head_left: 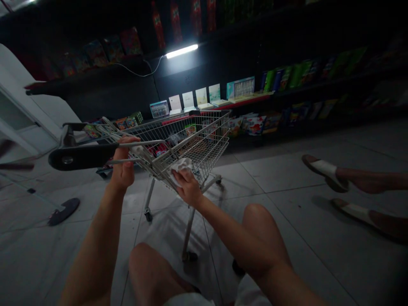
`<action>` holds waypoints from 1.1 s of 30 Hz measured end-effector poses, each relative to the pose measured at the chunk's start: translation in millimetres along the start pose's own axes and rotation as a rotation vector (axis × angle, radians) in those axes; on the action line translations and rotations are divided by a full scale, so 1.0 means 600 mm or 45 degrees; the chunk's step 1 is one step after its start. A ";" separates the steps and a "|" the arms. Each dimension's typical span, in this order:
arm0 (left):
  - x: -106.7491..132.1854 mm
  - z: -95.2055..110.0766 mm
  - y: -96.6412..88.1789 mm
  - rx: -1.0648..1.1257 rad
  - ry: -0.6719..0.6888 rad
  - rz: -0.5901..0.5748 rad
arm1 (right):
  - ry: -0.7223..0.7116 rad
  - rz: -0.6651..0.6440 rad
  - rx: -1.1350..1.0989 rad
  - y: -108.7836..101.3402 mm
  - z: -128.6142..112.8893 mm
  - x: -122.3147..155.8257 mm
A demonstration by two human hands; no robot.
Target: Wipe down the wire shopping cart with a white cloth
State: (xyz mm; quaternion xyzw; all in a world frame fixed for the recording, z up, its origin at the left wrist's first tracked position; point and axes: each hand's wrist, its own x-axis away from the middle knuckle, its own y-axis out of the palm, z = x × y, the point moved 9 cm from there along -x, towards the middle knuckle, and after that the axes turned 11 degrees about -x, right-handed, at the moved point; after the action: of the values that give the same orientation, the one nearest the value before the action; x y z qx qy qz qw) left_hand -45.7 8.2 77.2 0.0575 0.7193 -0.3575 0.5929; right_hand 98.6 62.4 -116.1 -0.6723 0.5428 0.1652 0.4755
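A small wire shopping cart (204,140) stands on the tiled floor in front of my knees, its black handle (79,157) to the left. My left hand (123,163) is closed around a thin bar of the cart's frame beside the handle. My right hand (188,186) presses a crumpled white cloth (180,165) against the near side of the wire basket, fingers wrapped on it. Colourful packets lie inside the basket.
Dark shelves with books and packaged goods (242,91) run along the back under a lit tube lamp (181,51). Another person's feet in white sandals (325,170) rest on the floor at the right. A dark flat object (63,211) lies on the floor at left.
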 end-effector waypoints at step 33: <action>-0.055 0.073 0.227 -1.242 0.071 -1.327 | 0.150 0.218 -0.223 0.153 0.075 0.065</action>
State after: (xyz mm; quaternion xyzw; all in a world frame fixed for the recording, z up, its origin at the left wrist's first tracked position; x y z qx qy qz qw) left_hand 68.2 94.6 43.8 -0.5564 0.7460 -0.2303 0.2844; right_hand 44.6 80.7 -209.3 -0.6710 0.6087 0.2120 0.3665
